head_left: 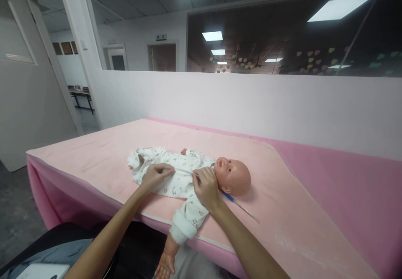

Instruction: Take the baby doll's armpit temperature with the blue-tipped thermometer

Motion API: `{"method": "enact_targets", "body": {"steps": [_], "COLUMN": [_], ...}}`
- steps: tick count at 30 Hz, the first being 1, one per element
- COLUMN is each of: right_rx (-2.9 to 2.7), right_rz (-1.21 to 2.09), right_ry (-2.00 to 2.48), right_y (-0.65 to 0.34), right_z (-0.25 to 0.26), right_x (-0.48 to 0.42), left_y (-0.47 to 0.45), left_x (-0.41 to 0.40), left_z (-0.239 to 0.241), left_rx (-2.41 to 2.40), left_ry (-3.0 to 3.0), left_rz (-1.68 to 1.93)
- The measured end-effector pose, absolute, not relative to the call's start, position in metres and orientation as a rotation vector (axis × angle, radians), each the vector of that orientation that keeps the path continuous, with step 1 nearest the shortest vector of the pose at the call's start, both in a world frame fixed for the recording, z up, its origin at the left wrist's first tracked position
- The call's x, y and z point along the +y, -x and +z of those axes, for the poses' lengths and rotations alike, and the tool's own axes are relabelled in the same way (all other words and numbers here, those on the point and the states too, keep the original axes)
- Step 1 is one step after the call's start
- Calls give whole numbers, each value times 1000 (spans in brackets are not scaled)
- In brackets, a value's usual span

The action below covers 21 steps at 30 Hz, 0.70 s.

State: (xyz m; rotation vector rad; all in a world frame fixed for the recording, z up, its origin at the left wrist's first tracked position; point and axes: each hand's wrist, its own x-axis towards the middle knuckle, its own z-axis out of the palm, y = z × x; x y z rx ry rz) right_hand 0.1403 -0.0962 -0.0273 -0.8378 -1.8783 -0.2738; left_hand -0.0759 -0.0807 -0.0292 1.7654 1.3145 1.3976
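A baby doll (pixel 232 176) lies on its back, head to the right, in a white printed sleepsuit (pixel 179 187). Above its chest, a thin white stick (pixel 184 170) stretches between my two hands. My left hand (pixel 156 176) pinches its left end near the doll's belly. At its right end, my right hand (pixel 205 187) has its fingers closed, close to the doll's chin. The stick's tips are hidden by my fingers. One doll arm (pixel 168 256) hangs over the table's front edge. By the head rests a slim clear rod with a blue end (pixel 240 206), partly behind my right wrist.
A pale pink sheet (pixel 301 229) covers the table over a darker pink cloth (pixel 351 178). Behind it stands a white wall (pixel 220 103) with a window above. To the left is an open door (pixel 31 90). A white phone-like object (pixel 44 271) lies at lower left.
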Motion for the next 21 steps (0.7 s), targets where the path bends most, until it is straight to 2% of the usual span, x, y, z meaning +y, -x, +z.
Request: {"method": "enact_targets", "body": {"steps": [11,17,21], "right_rx": [-1889,-1854,-1722], "right_rz": [-296,-393,-314], "right_ry": [830,813,960], "right_y": [-141,-151,-186], "right_z": [-28,1,4], "right_x": [-95,-117,-159], "left_y": [80,79,44], "left_x": [-80,-72,-57], "left_z": [-32,13,34], "left_rx": [1285,1260,1146], "left_ry": [-1766,-2033,-2167], "left_rz": [1400,1324,1316]}}
